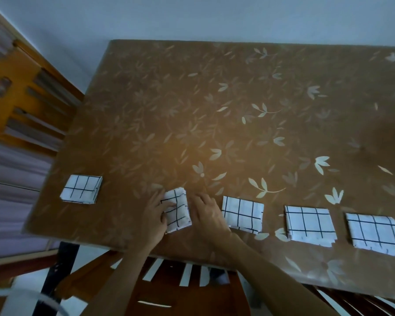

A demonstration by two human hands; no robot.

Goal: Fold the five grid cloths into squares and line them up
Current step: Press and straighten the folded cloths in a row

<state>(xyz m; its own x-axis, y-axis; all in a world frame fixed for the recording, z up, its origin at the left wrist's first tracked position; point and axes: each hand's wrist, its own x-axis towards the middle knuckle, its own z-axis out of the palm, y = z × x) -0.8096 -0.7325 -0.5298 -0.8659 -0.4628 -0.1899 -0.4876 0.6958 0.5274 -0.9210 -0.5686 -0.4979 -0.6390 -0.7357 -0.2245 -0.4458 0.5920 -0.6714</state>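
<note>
A desk covered in a brown, leaf-patterned sheet was seen against a pale wall, with a wooden chair at its left end and another tucked under its near edge. Five folded grid cloths were laid along the near side.

The second cloth was flanked by both hands and lay tilted. The left hand was set on its left part, with the fingers over the fabric; whether they were pressing or pinching could not be made out. The right hand was held relaxed, with the fingers fairly straight, against or just beside the cloth's right edge.

The row was judged to be at risk in several ways:

- If the tilted cloth were slid rather than lifted, its folds could be dragged open.
- The third cloth lay just beside the right wrist and could be knocked askew.
- The far-left cloth sat farther back and well apart, so uneven spacing could be left uncorrected.
- The fourth cloth and fifth cloth showed staggered layers at their near edges, so those squares could be judged untidy.
</note>
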